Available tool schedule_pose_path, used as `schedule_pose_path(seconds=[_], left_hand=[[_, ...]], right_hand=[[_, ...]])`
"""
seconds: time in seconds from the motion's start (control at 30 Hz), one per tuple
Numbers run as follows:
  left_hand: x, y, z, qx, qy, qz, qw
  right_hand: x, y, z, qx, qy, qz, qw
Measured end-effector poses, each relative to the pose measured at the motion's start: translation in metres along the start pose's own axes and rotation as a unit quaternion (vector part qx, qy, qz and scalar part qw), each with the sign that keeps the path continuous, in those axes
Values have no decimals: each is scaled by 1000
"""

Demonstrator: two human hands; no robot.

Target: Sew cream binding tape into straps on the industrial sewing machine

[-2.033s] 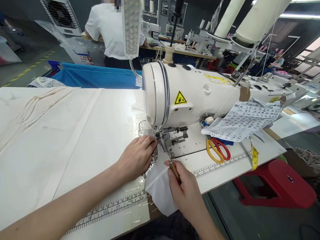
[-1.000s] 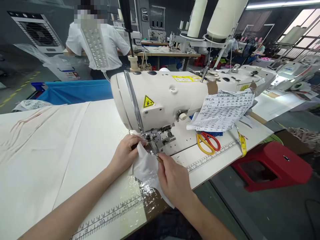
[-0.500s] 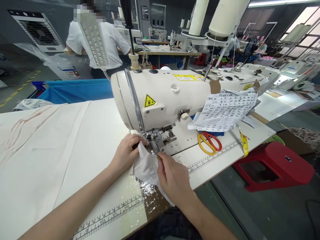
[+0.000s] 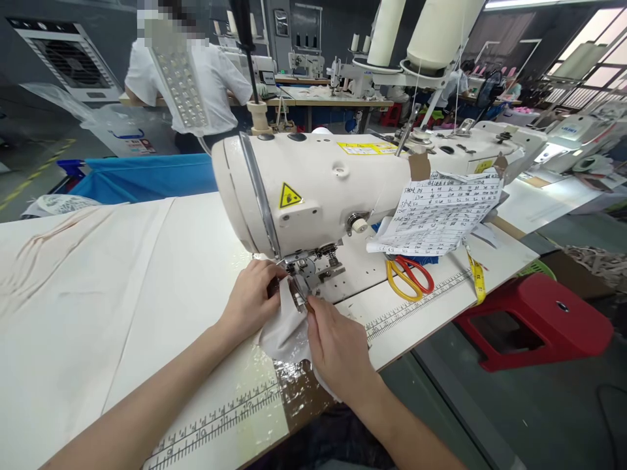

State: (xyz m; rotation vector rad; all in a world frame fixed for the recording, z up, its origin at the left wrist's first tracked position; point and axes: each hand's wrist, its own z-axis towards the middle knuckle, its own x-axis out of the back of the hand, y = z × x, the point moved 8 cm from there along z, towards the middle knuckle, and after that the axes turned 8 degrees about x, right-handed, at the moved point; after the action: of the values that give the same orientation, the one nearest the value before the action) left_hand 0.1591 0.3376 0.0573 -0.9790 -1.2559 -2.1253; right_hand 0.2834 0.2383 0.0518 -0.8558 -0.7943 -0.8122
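Now the left hand (image 4: 251, 295) is pinching white fabric (image 4: 285, 334) nearer the right hand (image 4: 339, 343), which is clasping a metal tool (image 4: 302, 290), suggesting closer control.

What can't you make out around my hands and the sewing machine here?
All in the head view:
- Part of the white cloth: covered by the left hand.
- The metal tool's grip end: hidden by the right hand.
- The scissors' blades: hidden behind the paper.
- The paper's handwriting: too small to read.
- The large thread cone: cut off by the top edge.
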Motion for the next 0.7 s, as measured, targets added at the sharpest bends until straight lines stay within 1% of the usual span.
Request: schedule_pose_path(seconds=[0.1,0.3,0.43,0.53,0.7], left_hand=[[-1,-2,0,5,0,4,1000],[2,-13,-1,45,-8,-49,998],[4,-10,-2,36,0,-44,998],[5,-4,-2,-1,10,-30,1000],[7,13,-9,-135,47,22,989]], right_hand=[[1,0,-1,2,7,4,1000],[1,2,-1,-14,2,12,1000],[-1,3,1,-26,-16,3,1000],[-2,3,2,-31,-26,-4,999],[-5,2,4,-28,-40,-20,999]])
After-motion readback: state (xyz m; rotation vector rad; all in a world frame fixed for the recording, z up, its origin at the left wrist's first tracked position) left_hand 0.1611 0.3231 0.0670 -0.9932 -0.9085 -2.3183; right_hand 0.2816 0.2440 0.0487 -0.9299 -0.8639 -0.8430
